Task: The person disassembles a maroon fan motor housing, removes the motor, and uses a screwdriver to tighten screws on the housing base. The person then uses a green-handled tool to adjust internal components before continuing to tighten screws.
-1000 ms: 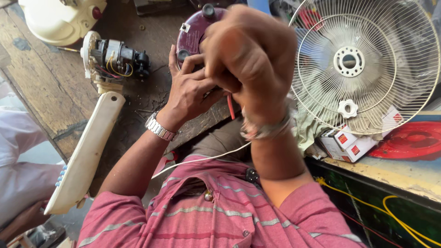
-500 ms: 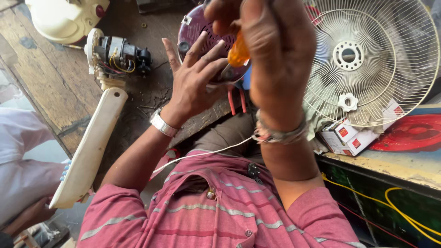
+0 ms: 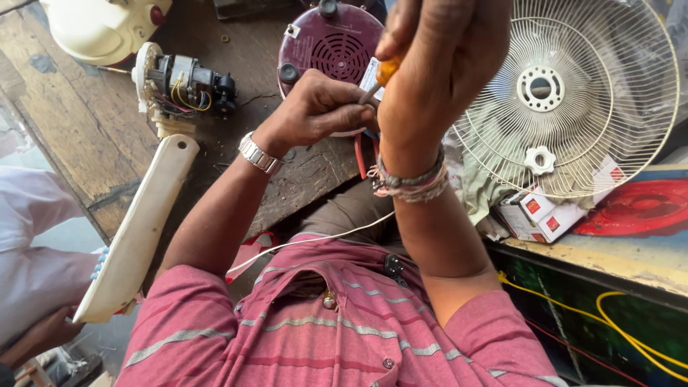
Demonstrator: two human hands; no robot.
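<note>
My right hand (image 3: 437,64), with thread bracelets at the wrist, is closed around the orange handle of a screwdriver (image 3: 387,70). The tool's metal shaft slants down to the left. My left hand (image 3: 319,107), with a metal watch on its wrist, pinches the shaft's lower end with its fingers curled shut. Both hands are above the near rim of a round maroon appliance base (image 3: 330,46) that lies on the wooden bench (image 3: 79,122). The tip of the screwdriver is hidden by my left fingers.
A cream fan guard (image 3: 573,93) lies at the right over small red-and-white boxes (image 3: 545,211). At the left are a bare electric motor (image 3: 183,82), a white housing (image 3: 100,25) and a long cream panel (image 3: 136,229). Another person in white (image 3: 29,244) stands at the far left. Yellow wires (image 3: 609,315) run below right.
My left hand went from spread fingers to a closed pinch on the screwdriver shaft. My right hand rose and shifted right, which uncovered the maroon base.
</note>
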